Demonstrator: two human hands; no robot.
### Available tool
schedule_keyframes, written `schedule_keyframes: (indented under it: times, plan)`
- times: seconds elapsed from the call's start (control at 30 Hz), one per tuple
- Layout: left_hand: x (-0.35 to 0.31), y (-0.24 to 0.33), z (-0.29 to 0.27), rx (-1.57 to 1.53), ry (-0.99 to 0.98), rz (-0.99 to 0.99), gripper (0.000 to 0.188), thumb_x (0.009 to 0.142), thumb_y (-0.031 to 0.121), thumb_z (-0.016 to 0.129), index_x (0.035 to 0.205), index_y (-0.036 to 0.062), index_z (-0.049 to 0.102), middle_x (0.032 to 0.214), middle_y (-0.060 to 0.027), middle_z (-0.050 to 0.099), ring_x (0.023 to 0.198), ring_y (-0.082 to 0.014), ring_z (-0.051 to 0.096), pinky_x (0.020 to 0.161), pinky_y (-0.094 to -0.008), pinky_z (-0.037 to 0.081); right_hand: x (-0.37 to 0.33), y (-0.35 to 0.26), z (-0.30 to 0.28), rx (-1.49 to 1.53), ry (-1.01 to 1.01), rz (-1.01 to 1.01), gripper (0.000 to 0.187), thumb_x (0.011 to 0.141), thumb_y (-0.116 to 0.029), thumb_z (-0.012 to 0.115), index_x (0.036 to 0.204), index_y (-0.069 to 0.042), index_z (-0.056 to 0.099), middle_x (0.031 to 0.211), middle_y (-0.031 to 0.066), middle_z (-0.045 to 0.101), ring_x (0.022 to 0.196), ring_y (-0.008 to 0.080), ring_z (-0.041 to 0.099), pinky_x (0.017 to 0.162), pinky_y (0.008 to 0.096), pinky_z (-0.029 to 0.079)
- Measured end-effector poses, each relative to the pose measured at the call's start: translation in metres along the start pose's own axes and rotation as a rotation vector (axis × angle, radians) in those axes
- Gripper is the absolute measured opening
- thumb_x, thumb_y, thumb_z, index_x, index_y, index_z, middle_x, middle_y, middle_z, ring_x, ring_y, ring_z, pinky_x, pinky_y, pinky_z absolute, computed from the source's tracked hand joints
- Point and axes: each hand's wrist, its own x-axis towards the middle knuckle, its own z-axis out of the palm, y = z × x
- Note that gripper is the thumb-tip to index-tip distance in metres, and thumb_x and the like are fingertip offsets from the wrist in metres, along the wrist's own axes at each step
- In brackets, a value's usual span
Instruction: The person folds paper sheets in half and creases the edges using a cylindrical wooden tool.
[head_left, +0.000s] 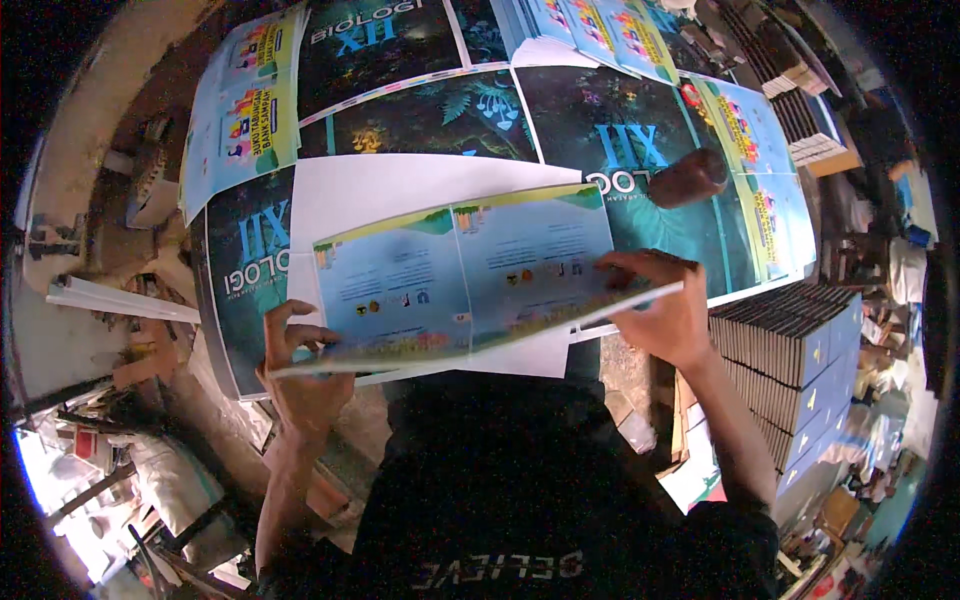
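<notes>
Both my hands grip a thin stack of blue printed sheets (pixel 400 280) by its near corners. The sheets show two panels side by side, with small text, logos and yellow-green edging. My left hand (pixel 300 365) pinches the left corner, fingers curled over the top. At the right corner, my right hand (pixel 665 315) has its thumb and fingers closed on the edge. The near edge is lifted and sags in the middle, while the far part lies over a white sheet (pixel 400 185) on the table. The palm sides of my hands are partly hidden.
Large dark printed cover sheets (pixel 560 120) are spread over the table. A brown rounded block (pixel 688 178) rests on them at right. More blue-and-yellow sheets (pixel 240 100) lie far left, with another stack (pixel 590 35) at the back. Bound books (pixel 790 370) are piled right of the table.
</notes>
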Motion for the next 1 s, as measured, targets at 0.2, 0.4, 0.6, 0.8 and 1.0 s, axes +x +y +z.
schedule_keyframes:
  times: [0.2,0.4,0.6,0.8,1.0]
  plan:
    - [0.035,0.018,-0.005,0.164,-0.145,0.053,0.072,0.063,0.036,0.094,0.112,0.0016,0.053,0.084,-0.0120,0.071,0.069,-0.0248,0.068,0.065,-0.0350,0.054,0.025,-0.009,-0.012,0.020,-0.117,0.111,0.052,0.068,-0.037,0.089,0.099,-0.001,0.068,0.085,0.0134,0.074,0.077,0.0292,0.074,0.071,0.0364,0.057]
    - [0.059,0.027,0.000,0.025,-0.337,-0.156,0.089,0.064,0.034,0.094,0.126,-0.0020,0.042,0.100,-0.0209,0.073,0.092,-0.0300,0.073,0.079,-0.0388,0.057,0.052,0.001,-0.005,-0.011,-0.235,0.174,0.071,0.066,-0.041,0.090,0.113,0.001,0.058,0.092,0.0180,0.073,0.086,0.0339,0.073,0.076,0.0392,0.057]
    - [0.070,0.044,0.002,0.080,-0.400,-0.294,0.090,0.067,0.027,0.092,0.132,0.0010,0.036,0.099,-0.0215,0.073,0.093,-0.0327,0.072,0.084,-0.0409,0.055,0.057,0.006,0.006,-0.136,-0.282,0.123,0.073,0.069,-0.043,0.086,0.119,0.000,0.055,0.100,0.0219,0.070,0.093,0.0405,0.069,0.082,0.0459,0.055]
    - [0.070,0.082,0.000,0.592,-0.267,0.146,0.123,0.064,0.035,0.089,0.158,0.0097,0.013,0.151,-0.0273,0.034,0.140,-0.0408,0.032,0.112,-0.0507,0.029,0.067,-0.006,-0.004,0.037,-0.401,0.188,0.075,0.066,-0.046,0.085,0.121,-0.002,0.058,0.103,0.0203,0.070,0.096,0.0397,0.068,0.087,0.0458,0.053]
    - [0.075,0.102,0.082,0.481,-0.113,0.563,0.070,0.096,0.040,0.055,0.156,0.0123,0.030,0.164,-0.0161,0.017,0.151,-0.0381,0.015,0.117,-0.0615,0.013,0.066,-0.010,-0.014,0.078,-0.398,0.177,0.074,0.064,-0.049,0.086,0.116,-0.002,0.062,0.101,0.0195,0.072,0.094,0.0363,0.070,0.086,0.0433,0.054]
